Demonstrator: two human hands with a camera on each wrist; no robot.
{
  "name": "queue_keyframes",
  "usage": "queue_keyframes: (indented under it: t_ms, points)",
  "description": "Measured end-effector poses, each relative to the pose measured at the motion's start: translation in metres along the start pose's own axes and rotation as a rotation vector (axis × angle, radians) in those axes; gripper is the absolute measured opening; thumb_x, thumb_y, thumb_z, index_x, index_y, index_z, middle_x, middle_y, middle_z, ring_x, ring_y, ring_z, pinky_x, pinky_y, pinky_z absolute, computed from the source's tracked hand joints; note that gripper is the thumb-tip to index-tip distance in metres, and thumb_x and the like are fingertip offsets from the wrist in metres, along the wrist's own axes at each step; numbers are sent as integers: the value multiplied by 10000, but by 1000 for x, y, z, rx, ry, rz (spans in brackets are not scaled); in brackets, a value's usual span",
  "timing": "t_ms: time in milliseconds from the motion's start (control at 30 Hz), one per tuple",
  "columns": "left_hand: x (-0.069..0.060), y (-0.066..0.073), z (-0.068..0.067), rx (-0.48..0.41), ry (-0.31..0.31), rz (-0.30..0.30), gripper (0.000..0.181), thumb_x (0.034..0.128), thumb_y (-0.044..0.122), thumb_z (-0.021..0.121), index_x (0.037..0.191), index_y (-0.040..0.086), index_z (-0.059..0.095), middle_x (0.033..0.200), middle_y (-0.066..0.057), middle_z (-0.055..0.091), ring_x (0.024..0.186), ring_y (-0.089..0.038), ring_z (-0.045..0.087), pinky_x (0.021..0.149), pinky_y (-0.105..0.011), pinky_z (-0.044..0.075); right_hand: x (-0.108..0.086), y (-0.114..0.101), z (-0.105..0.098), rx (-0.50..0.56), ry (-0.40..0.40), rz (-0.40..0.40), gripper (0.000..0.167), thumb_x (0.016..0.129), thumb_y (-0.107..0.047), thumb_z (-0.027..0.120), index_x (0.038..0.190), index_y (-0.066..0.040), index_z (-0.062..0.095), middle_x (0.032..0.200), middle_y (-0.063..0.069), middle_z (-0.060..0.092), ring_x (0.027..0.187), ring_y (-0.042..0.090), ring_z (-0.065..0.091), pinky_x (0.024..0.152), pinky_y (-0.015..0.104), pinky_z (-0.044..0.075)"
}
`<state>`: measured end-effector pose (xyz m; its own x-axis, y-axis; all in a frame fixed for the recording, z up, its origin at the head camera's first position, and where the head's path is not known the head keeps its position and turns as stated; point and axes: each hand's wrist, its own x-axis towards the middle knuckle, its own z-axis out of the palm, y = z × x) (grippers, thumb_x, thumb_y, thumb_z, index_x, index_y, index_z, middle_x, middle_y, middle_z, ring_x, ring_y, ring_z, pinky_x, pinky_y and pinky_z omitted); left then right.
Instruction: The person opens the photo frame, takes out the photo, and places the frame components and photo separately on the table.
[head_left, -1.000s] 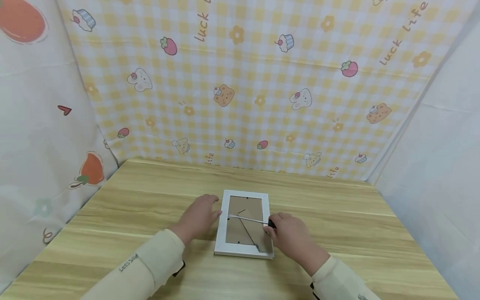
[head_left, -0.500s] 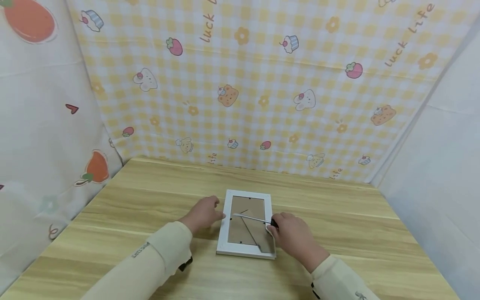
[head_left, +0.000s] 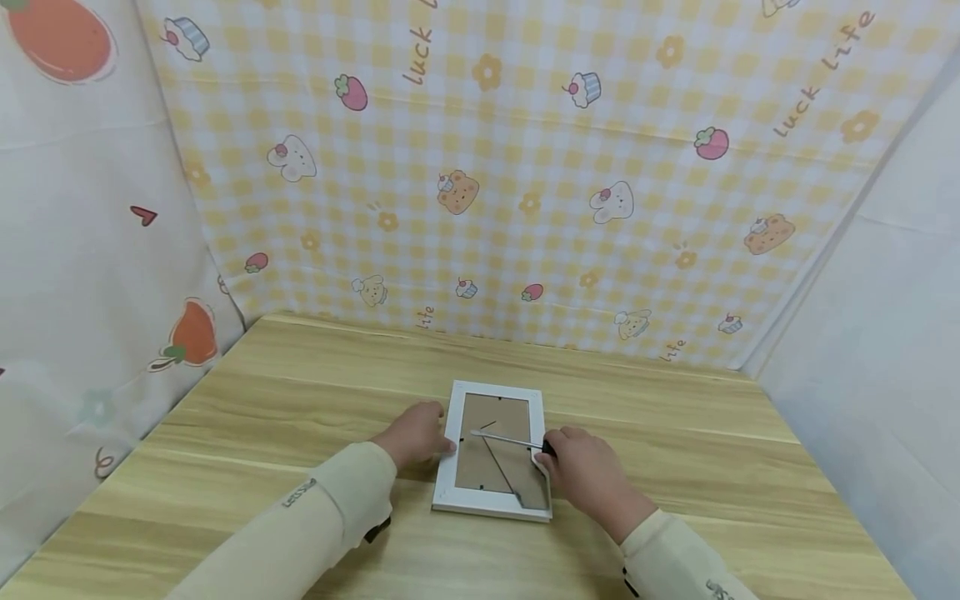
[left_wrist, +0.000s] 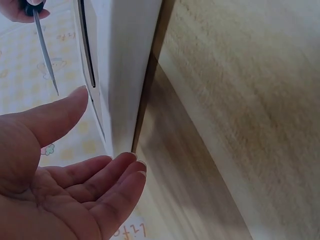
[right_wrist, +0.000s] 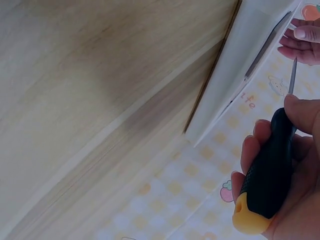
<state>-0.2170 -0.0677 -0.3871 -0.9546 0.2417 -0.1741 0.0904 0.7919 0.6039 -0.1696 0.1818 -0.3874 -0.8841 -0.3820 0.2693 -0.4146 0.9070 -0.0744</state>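
A white picture frame lies on its face on the wooden table, its brown backing board turned up. Small dark tabs sit around the board's edge, and a stand leg lies folded at its lower right. My right hand grips a screwdriver with a dark handle and a yellow end. The thin metal shaft points left across the board, its tip near the left-side tab. Beside the frame's left edge is my left hand, thumb apart from the loosely bent fingers. Whether it presses the frame, I cannot tell.
The wooden table runs back to a yellow-checked cloth hanging behind it. Pale cloths hang at the left and right.
My left hand has moved slightly nearer and along the frame's left edge. My right hand and the screwdriver have stayed nearly in place over the board. The head view has shifted a little.
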Motion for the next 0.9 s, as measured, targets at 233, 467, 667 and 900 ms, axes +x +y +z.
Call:
queue_keyframes:
  t_ms: [233,467,667,900]
  points:
    - [-1,4,2,12,-5,-1,429,801,92,776,1126,-100,574,1087,-200,632,978,-293,599,912,-454,478,2,3,3,-40,-8,-27,205,851,-241,735,785,-113,589,675,-41,495,608,119,473,522,311,398]
    - [0,4,5,4,-9,-15,404,814,92,766,1125,-90,583,1080,-185,634,920,-244,582,908,-448,481,4,3,1,-47,-36,-36,227,860,-246,727,767,-114,568,658,-40,472,589,112,438,511,307,379]
    - [0,2,6,-9,-1,-18,387,810,84,766,1110,-88,595,1058,-185,637,948,-273,596,904,-450,481,7,2,1,-46,-83,-19,235,876,-261,709,757,-126,558,657,-47,461,592,110,426,513,303,375]
    - [0,1,7,-24,2,-11,371,814,89,764,1105,-82,610,1076,-184,641,1023,-320,597,929,-457,467,9,1,3,-60,-144,-2,229,891,-279,692,769,-125,573,663,-47,469,610,117,442,527,308,385]
